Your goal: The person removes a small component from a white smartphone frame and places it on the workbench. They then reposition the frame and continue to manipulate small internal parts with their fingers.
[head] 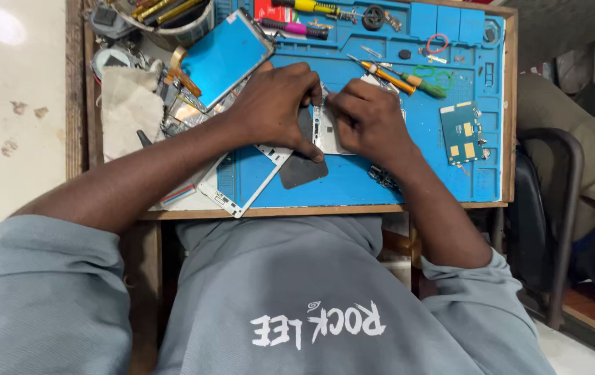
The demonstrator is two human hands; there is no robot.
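At the far left of the frame, a beige cloth [129,104] lies on the wooden surface [74,90], beside a heap of metal scraps and parts. Right of it, in the upper left centre, a phone with a blue screen [226,55] rests tilted across the edge of the blue work mat [422,149]. Below it, at lower left centre, a white phone frame [242,182] lies on the mat, and a dark flat panel [301,170] sits just beside it.

At centre, the left hand [273,104] is curled, its fingers pressing down on a white phone housing [326,132]; the right hand [369,119] is closed on the same housing from the other side. The two hands nearly touch over it.

Above them, at upper centre, a pink-handled screwdriver [296,28] and a yellow-handled one [315,7] lie along the mat's top. Right of the hands, an orange-handled tool [389,78] and a green-handled tool [428,86] lie slanted. At the right, a green circuit board [462,132] rests on the mat, well apart from the hands.
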